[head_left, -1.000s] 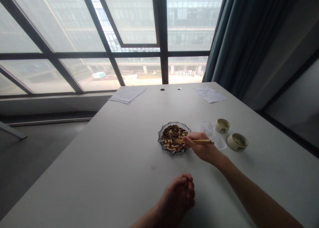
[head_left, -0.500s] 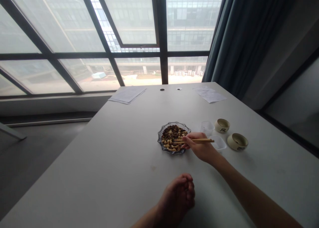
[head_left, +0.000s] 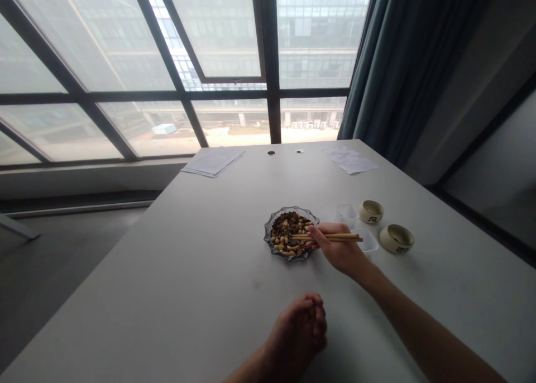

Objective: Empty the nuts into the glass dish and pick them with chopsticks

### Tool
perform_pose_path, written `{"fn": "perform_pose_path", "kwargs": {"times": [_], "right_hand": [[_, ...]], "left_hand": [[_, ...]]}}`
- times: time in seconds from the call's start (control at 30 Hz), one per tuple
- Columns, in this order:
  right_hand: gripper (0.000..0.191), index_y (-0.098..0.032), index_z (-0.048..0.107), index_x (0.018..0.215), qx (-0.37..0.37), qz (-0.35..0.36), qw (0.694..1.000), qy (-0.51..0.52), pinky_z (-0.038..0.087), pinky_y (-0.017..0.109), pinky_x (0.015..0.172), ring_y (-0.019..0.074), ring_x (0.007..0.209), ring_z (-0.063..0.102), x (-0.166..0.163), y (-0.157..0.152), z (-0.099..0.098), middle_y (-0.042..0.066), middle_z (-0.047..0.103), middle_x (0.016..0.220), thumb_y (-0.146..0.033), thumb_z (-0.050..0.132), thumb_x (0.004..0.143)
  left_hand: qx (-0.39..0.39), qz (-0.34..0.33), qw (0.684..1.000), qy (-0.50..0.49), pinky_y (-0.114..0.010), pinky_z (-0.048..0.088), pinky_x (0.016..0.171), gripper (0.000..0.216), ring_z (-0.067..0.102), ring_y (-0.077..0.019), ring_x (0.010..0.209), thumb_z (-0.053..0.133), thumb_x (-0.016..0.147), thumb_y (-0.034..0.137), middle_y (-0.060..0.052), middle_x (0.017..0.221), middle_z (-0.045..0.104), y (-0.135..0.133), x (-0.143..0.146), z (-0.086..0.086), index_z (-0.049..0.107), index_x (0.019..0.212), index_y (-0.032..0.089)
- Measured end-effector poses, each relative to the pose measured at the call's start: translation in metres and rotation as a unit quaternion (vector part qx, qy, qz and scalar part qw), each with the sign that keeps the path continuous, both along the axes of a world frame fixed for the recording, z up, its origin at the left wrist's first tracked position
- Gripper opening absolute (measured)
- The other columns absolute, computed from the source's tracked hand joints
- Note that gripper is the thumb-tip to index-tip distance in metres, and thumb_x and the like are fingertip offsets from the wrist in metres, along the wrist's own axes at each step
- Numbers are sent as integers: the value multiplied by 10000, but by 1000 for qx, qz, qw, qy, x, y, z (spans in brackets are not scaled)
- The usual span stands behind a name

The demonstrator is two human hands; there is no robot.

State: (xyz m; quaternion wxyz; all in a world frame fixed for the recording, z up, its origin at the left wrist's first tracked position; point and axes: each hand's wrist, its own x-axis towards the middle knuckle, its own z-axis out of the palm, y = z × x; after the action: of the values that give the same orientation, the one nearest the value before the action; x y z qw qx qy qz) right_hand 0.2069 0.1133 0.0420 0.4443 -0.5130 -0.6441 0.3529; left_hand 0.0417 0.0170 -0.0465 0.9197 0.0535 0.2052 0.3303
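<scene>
On the table (head_left: pixel 201 249), the glass bowl (head_left: pixel 268 242) sits within easy reach. The left hand (head_left: pixel 299 327) curls loosely, its grip unclear; the right hand (head_left: pixel 335 249) pinches chopsticks (head_left: pixel 345 237) low, likely for control, tips among peanuts (head_left: pixel 281 248).

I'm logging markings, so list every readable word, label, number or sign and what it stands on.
Farther cream cup: one dark character, perhaps "风", too small to be sure.
Nearer cream cup: a dark mark, too blurred to read.
Left papers and right papers: no print legible.
Chopsticks and glass bowl: none visible.
</scene>
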Motion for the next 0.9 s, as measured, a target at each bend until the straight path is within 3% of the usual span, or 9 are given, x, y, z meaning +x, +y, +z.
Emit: {"fn": "perform_pose_path", "kwargs": {"times": [0.17,0.27,0.37,0.47,0.6,0.73,0.9], "right_hand": [[417,-141,782,862,10,-62,995,81,641,309,673,231,695,769,26,-16,33,99,782,776,-543,673,893],[387,-138,790,880,47,-118,985,114,657,307,672,233,679,775,57,-39,53,105,786,775,-517,716,871],[352,-142,789,854,92,-199,968,123,664,297,662,237,661,775,97,-66,59,100,784,751,-492,752,849],[348,-132,784,870,110,-281,942,145,669,296,680,237,676,778,139,-90,45,99,782,746,-478,763,843],[375,-108,764,871,111,-365,908,176,674,314,661,250,680,778,180,-111,7,121,778,761,-482,748,852],[402,-107,756,868,87,-403,890,194,674,313,651,263,690,779,196,-120,-25,140,774,770,-507,761,828],[407,-112,753,867,70,-421,878,216,661,263,614,236,683,775,202,-123,-43,132,774,785,-509,795,790]], "left_hand": [[-9,-3,1000,-5,-210,261,557,130,504,-77,576,705,794,191,17,722,601,0,-1,-1,656,908,153],[-13,0,1000,-2,-201,295,578,126,519,-76,590,710,802,182,13,736,614,0,-1,1,657,913,152],[-7,2,1000,4,-198,317,591,126,526,-75,590,717,809,178,14,727,613,0,-2,2,656,915,151],[-1,0,1000,7,-195,317,586,136,522,-74,590,726,805,171,21,718,600,2,-2,2,648,914,154],[-2,0,1000,10,-190,322,597,126,532,-71,624,725,824,171,24,731,589,3,-2,0,634,909,151],[6,8,1000,9,-192,334,603,105,546,-74,639,716,848,163,23,734,593,3,-3,-4,633,909,148],[8,3,1000,2,-201,327,590,137,525,-73,603,744,831,184,30,720,594,5,-4,-9,635,908,154]]}}
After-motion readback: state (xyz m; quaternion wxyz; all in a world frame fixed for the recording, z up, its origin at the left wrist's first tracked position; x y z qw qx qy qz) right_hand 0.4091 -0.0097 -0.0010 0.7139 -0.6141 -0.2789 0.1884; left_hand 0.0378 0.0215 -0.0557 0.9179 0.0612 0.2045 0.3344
